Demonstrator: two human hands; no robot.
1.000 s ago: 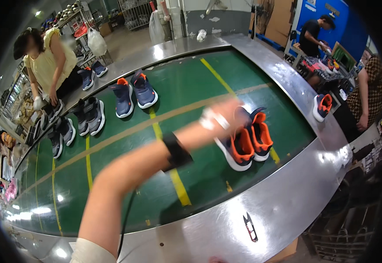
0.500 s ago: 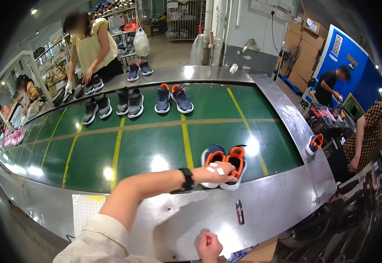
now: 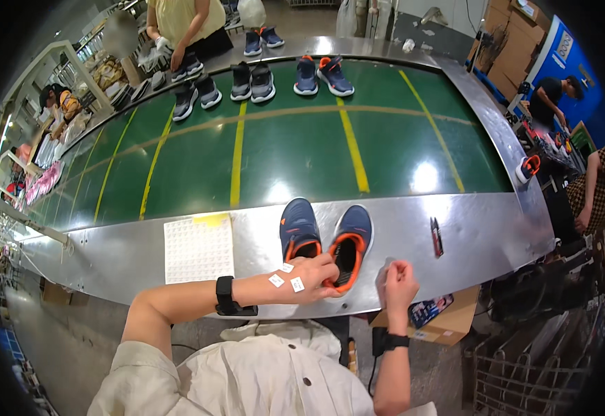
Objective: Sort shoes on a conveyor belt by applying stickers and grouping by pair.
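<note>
A pair of navy sneakers with orange lining stands on the metal table edge [image 3: 413,215], toes pointing away from me. My left hand [image 3: 310,277] is closed on the heel ends of both, the left sneaker [image 3: 298,220] and the right sneaker [image 3: 356,222]. Several small white stickers [image 3: 297,284] cling to the back of that hand. To the right of the shoes, my right hand [image 3: 401,281] is raised with its fingers pinched together. Whatever is between them, if anything, is too small to tell.
A white sticker sheet [image 3: 198,251] lies left of the shoes, a red and black cutter [image 3: 437,238] to their right. Beyond runs a green conveyor belt [image 3: 295,149] bearing several sneakers [image 3: 252,83]. A person [image 3: 184,24] handles shoes across it. An open carton [image 3: 448,319] stands below right.
My left hand has brought the sneaker pair off the belt's near edge and toward me onto the metal. My right hand has come further up into view. The view has tipped downward.
</note>
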